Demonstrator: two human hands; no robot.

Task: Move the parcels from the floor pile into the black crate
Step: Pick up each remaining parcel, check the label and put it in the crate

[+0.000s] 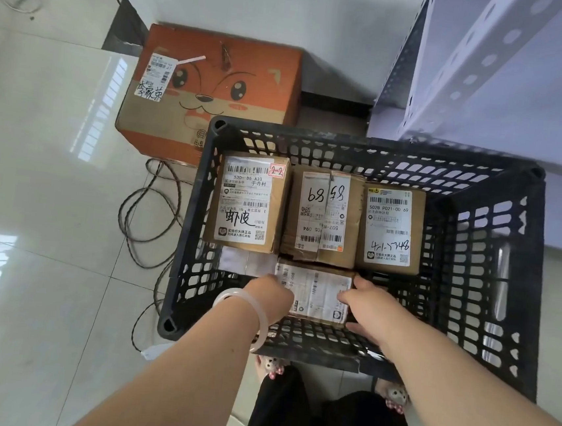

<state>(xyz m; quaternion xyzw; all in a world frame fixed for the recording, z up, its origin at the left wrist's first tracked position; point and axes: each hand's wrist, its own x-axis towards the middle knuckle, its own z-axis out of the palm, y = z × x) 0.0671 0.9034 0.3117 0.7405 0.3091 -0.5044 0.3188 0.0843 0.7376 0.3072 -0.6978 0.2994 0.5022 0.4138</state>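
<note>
A labelled parcel [313,293] is pinched between the left hand [269,297] and right hand [371,307] inside the black crate [495,254]. Fingers could be trapped against the three boxes [324,217] just beyond them.

Orange carton [215,93] (cartoon face), black cable [149,214], grey shelving [492,71]

Glossy pale floor tiles [47,163] are reflecting what looks like window light. A white wall [258,1] is running behind, grey metal shelving [491,78] standing right, a dark cable [149,214] lying coiled.
</note>
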